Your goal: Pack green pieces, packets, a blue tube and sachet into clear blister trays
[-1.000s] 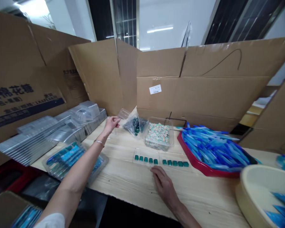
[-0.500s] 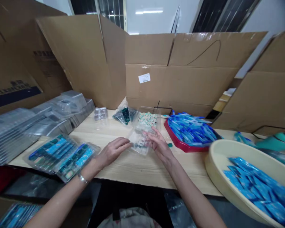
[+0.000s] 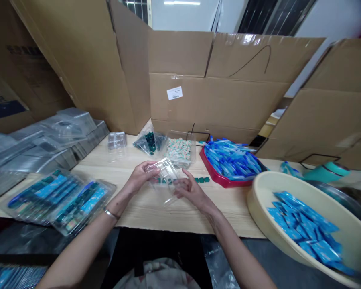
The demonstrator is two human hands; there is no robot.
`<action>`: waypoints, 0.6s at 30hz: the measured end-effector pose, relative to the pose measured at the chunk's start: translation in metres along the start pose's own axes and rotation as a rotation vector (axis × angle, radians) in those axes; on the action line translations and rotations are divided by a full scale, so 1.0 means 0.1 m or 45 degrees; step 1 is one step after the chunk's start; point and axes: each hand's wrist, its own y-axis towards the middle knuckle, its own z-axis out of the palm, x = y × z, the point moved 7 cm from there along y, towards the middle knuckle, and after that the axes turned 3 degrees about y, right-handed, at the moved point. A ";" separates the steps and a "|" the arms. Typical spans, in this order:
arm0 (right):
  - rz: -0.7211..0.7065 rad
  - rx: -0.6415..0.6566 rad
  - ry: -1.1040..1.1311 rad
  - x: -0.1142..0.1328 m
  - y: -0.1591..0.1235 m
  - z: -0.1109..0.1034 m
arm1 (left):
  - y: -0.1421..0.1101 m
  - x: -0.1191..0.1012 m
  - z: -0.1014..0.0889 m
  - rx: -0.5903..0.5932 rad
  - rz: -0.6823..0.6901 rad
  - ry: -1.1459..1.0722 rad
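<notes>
Between my hands is a clear plastic blister tray (image 3: 166,170) with moulded compartments, tilted above the table. My left hand (image 3: 140,176) grips its left edge, thumb on top. At its right side, my right hand (image 3: 191,190) has bent fingers against the edge. Small dark green square pieces (image 3: 202,180) lie in a row on the table, partly seen through the tray. Just behind stands a clear box of small pale pieces (image 3: 179,148). To its left, a clear bag (image 3: 150,143) holds dark green pieces.
A red tray of blue pens (image 3: 212,170) and a cream basin (image 3: 255,200) of blue packets are at right. Filled clear packs (image 3: 84,204) lie at left, before stacked empty plastic trays (image 3: 63,136). Another clear tray (image 3: 116,144) sits behind. Cardboard walls (image 3: 180,108) enclose the back.
The clear tray has been lifted and tilted, with both hands now at its sides. More of the green row shows beneath it. The view has swung slightly right.
</notes>
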 end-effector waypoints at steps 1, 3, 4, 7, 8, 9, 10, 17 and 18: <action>0.024 -0.019 -0.003 -0.06 -0.03 -0.05 | 0.01 0.04 -0.05 -0.071 -0.010 -0.076; 0.021 -0.066 0.009 -0.11 -0.08 -0.15 | 0.00 0.13 -0.10 -0.082 -0.050 -0.160; 0.003 -0.086 0.015 -0.11 -0.10 -0.19 | -0.01 0.17 -0.09 -0.032 -0.080 -0.173; -0.019 -0.036 -0.013 -0.05 -0.08 -0.23 | -0.08 0.27 -0.04 0.216 -0.198 -0.178; -0.022 -0.007 -0.046 -0.03 -0.06 -0.24 | -0.10 0.30 -0.04 0.268 -0.237 -0.193; -0.040 -0.008 -0.095 0.00 -0.03 -0.28 | -0.10 0.32 -0.05 0.275 -0.263 -0.219; -0.073 -0.054 -0.169 0.05 -0.01 -0.35 | -0.09 0.34 -0.09 0.236 -0.275 -0.259; -0.474 -0.695 -1.342 0.67 -0.16 -1.20 | 0.24 0.31 -0.21 -0.044 -0.179 -0.631; -0.494 -0.720 -1.501 0.76 -0.17 -1.26 | 0.29 0.30 -0.18 -0.022 -0.178 -0.657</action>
